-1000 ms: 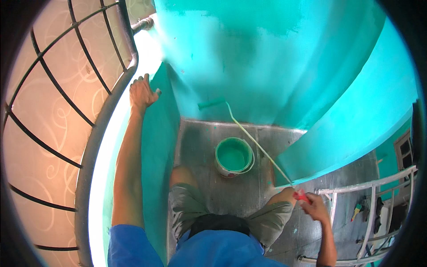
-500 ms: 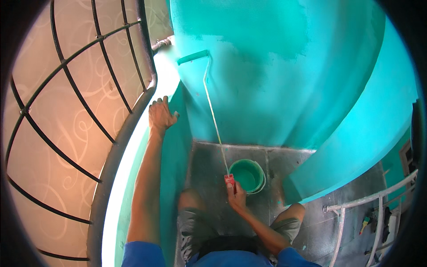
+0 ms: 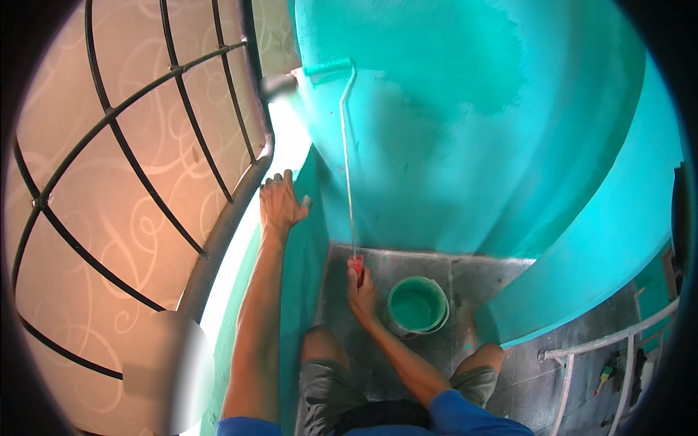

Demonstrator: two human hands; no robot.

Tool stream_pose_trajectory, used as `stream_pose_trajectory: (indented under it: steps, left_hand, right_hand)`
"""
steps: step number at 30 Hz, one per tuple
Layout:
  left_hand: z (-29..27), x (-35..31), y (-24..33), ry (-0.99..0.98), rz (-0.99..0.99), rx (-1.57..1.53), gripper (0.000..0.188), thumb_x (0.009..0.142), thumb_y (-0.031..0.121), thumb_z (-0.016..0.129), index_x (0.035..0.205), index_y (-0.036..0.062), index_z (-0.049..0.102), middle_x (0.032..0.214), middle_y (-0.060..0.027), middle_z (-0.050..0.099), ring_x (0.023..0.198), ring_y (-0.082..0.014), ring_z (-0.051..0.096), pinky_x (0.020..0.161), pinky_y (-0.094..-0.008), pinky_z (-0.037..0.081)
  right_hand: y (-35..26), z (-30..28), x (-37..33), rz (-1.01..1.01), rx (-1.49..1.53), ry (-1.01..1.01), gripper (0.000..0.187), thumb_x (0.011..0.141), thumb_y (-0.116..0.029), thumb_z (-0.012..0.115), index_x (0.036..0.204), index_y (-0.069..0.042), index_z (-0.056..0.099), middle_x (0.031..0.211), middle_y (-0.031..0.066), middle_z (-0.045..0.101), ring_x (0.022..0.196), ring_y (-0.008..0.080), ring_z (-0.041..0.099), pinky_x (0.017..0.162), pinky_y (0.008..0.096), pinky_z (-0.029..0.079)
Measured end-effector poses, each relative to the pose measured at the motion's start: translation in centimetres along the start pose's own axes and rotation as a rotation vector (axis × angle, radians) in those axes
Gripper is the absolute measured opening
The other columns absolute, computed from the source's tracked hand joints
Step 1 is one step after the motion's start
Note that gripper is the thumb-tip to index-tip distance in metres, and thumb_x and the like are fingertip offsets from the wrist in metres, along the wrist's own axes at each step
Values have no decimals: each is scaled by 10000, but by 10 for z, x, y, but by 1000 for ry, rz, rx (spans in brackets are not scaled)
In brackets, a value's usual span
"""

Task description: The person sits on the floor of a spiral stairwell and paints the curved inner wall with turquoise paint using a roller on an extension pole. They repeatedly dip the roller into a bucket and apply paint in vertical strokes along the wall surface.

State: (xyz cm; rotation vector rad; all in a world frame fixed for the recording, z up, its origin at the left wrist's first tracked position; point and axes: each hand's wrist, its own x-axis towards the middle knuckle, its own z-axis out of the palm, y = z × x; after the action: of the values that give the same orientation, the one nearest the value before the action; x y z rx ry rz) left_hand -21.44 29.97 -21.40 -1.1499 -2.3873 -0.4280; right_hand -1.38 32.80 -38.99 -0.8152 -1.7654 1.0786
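Observation:
My right hand [image 3: 361,294] is closed round the red handle of a paint roller [image 3: 346,149]. Its long bent rod runs up to a roller sleeve [image 3: 327,68] coated in turquoise, lying against the wall [image 3: 429,167] near that wall's left edge. A darker turquoise patch covers the upper part of the wall; the surface below it looks paler. My left hand [image 3: 282,206] rests on top of the low side wall [image 3: 297,291], fingers spread, holding nothing. Right of my right hand, a bucket [image 3: 418,305] with turquoise paint stands on the floor.
A black metal grille [image 3: 109,112] curves along the left side. On the right, a curved turquoise wall [image 3: 582,269] comes down to the grey floor [image 3: 523,363]. Beyond it are a pale metal railing [image 3: 611,333] and a brush [image 3: 603,379] with a yellow handle. My knees flank the floor before me.
The roller sleeve has gone up the wall and now lies against it beside the darker patch. My right hand has shifted left and up, away from the bucket. My left hand stays on the ledge.

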Motion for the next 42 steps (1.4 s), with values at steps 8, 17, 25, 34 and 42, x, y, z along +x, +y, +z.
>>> stream_pose_trajectory:
  steps: [8, 17, 25, 34, 42]
  left_hand:
    - [1, 0, -2, 24, -9, -37, 504, 659, 299, 690, 1006, -5, 487, 872, -191, 569, 845, -331, 565, 760, -432, 456]
    - [0, 1, 0, 36, -5, -13, 485, 664, 281, 682, 1002, -10, 493, 868, -191, 574, 846, -333, 574, 761, -430, 461]
    - [2, -1, -4, 34, 4, -5, 497, 656, 282, 691, 1007, -10, 495, 859, -189, 573, 836, -330, 576, 756, -431, 461]
    - [-4, -1, 0, -18, -28, 0, 482, 647, 261, 681, 1009, 1, 497, 895, -192, 581, 883, -323, 567, 824, -434, 444]
    - [-2, 1, 1, -8, -19, -7, 503, 654, 275, 688, 1021, -7, 491, 897, -199, 582, 878, -333, 570, 806, -436, 449]
  right_hand:
    - [13, 22, -25, 114, 11, -85, 445, 934, -418, 431, 1053, 4, 510, 823, 254, 600, 757, 437, 593, 654, 456, 448]
    - [-4, 29, 3, -44, 17, -17, 366, 949, -346, 426, 994, 10, 498, 811, 249, 613, 789, 432, 613, 648, 465, 471]
    - [48, -15, -65, 257, -163, -138, 425, 933, -403, 425, 1029, 4, 504, 867, 281, 599, 818, 452, 596, 676, 510, 451]
    - [31, -16, -24, 112, -64, -80, 437, 939, -410, 420, 1005, 7, 529, 814, 269, 607, 774, 442, 605, 649, 493, 457]
    - [49, 1, -24, 75, -53, -98, 404, 952, -355, 421, 1094, 2, 548, 943, 229, 606, 868, 386, 595, 736, 436, 447]
